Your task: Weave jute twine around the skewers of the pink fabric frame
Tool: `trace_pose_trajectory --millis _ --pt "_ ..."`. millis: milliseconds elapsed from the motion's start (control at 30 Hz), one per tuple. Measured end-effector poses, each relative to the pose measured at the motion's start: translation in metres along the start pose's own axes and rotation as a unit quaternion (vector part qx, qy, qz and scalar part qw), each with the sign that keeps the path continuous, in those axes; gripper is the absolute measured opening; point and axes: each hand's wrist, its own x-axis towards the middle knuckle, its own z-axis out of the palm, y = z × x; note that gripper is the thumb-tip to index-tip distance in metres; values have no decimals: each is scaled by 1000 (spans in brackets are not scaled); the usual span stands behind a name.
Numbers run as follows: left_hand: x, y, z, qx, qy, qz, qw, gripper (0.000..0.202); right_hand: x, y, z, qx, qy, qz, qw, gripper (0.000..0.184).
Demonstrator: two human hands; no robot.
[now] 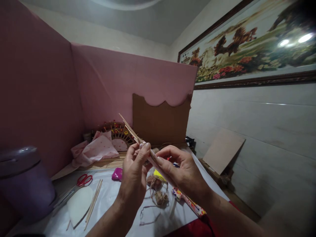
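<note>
Thin wooden sticks [130, 130] slant up and to the left from between my hands. Their lower part runs into a narrow pale pink strip [161, 170], perhaps cloth or paper, that continues down towards my right palm. My left hand [135, 176] pinches this bundle between thumb and fingers near its middle. Just below that, my right hand [179, 166] grips the pink strip with thumb and bent fingers. Beneath my hands a tangle of brown twine [160, 198] lies on the white tabletop [108, 207]. Fingers partly hide where sticks and strip meet.
At left are red-handled scissors [84, 180], a pale rounded panel [80, 204], loose sticks [93, 204] and a purple container [24, 184]. Behind lie pink cloth [98, 149] and a decorated fan-shaped piece [120, 133]. Cardboard [160, 121] stands at the back. A colourful patterned strip [190, 202] lies right.
</note>
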Motion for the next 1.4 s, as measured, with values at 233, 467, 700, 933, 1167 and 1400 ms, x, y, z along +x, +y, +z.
trace_pose_trajectory --millis 233,467,700,933,1167,1400 --pt "0 -1 0 6 1 13 1000 27 4 0 5 70 3 32 997 25" --pt "-2 1 1 0 6 11 1000 27 8 -1 8 75 7 36 997 24" --pt "-2 0 2 0 9 5 1000 28 8 -1 7 48 18 31 998 21" --pt "-2 0 0 1 4 5 1000 26 8 -10 6 75 7 38 996 27" --pt "-3 -2 1 1 2 5 1000 28 12 -5 8 63 22 45 997 24" --pt "-1 -4 -3 -12 -1 -1 1000 28 9 -2 10 51 34 28 998 28"
